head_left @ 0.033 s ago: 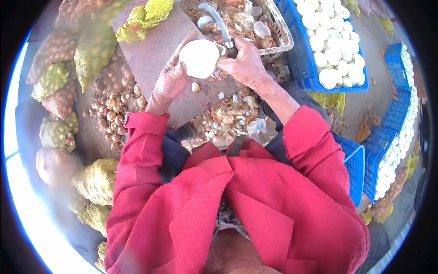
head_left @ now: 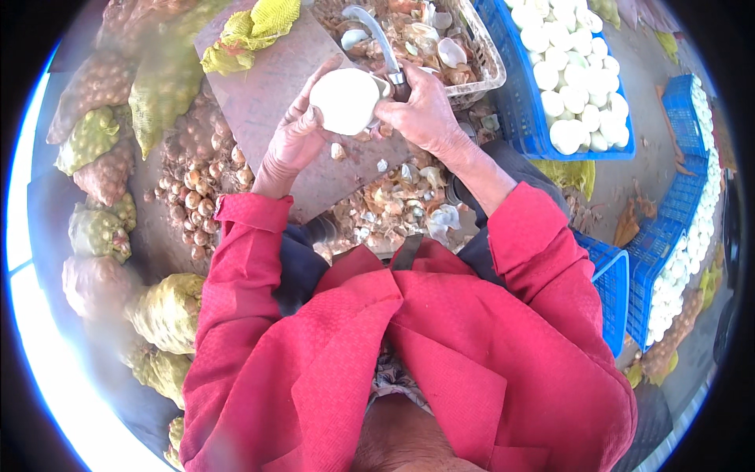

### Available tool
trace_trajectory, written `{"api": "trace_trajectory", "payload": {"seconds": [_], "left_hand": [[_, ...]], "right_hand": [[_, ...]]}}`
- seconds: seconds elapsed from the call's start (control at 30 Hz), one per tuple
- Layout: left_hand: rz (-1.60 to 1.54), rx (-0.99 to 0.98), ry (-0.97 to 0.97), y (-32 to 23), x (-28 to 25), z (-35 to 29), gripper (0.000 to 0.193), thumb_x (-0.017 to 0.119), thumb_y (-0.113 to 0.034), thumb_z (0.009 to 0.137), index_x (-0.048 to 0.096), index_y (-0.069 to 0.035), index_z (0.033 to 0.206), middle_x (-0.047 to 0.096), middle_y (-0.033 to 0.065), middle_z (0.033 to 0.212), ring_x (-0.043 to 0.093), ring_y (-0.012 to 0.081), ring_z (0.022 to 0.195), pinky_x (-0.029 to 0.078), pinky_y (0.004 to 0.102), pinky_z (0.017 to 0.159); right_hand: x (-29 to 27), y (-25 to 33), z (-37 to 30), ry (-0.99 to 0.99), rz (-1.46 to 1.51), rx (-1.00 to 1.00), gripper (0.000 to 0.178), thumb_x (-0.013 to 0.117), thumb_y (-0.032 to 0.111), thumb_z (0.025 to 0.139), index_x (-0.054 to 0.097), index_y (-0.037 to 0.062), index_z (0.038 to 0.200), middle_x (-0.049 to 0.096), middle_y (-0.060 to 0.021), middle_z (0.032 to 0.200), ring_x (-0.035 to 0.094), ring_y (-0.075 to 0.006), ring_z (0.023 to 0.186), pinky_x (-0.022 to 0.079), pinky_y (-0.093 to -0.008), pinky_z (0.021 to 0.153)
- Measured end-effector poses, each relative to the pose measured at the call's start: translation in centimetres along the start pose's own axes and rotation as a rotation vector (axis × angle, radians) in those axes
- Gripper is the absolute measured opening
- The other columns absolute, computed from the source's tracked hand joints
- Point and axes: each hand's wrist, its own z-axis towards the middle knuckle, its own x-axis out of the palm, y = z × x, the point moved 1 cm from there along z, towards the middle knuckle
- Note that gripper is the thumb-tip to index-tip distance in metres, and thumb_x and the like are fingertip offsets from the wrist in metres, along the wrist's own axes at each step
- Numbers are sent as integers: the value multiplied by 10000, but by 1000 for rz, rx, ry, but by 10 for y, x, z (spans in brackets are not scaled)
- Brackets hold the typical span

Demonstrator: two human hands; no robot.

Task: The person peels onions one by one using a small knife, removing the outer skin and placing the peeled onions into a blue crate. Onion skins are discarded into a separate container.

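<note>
Peeled white onion [head_left: 344, 101], smooth and round, sat cupped in the left hand [head_left: 295, 138] above a worn brown board [head_left: 267, 86] outdoors, on ground strewn with papery skins [head_left: 393, 208]. The right hand [head_left: 425, 114] gripped a curved metal knife [head_left: 377, 39], its blade arching over a wire basket [head_left: 487, 67] of peelings. Blue plastic crates [head_left: 523, 110] of peeled onions stood to the right; yellow-green mesh sacks [head_left: 94, 138] and loose unpeeled bulbs [head_left: 197, 197] crowded the left.
</note>
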Motion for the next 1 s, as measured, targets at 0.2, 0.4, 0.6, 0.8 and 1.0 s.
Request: {"api": "trace_trajectory", "payload": {"seconds": [0.2,0.4,0.6,0.8,1.0], "left_hand": [[-61,-216,-165,8,2,-6,584,536,-372,835,326,-75,1291,436,92,1257,468,262,1117,468,463,837],[-149,-245,-323,14,21,3,507,498,-394,856,393,-78,1238,504,60,1160,497,193,1059,448,423,857],[-58,-204,-210,-3,22,-5,472,584,-256,824,415,-51,1213,528,77,1112,549,188,975,504,322,714],[33,-234,-104,-11,23,-8,549,646,-257,773,407,-32,1213,544,94,1077,598,182,865,507,279,666],[135,-278,-128,-10,25,-10,636,693,-228,724,383,-24,1240,541,74,1071,552,143,929,462,252,759]], "right_hand": [[-2,1,-1,-219,-501,-316,312,597,133,619,487,-9,874,544,-162,810,568,-337,738,485,-384,626],[8,-1,-9,-182,-630,-382,318,599,94,606,498,23,899,536,-134,825,563,-332,738,464,-380,624],[2,-5,1,-200,-501,-416,266,599,118,612,558,15,854,568,-134,731,579,-296,644,459,-364,572],[-1,1,1,-213,-421,-363,215,595,87,614,561,18,815,572,-131,698,584,-291,631,458,-349,558],[-5,0,7,-272,-514,-405,121,586,45,647,565,24,765,559,-62,639,529,-88,564,438,-246,545]]}}
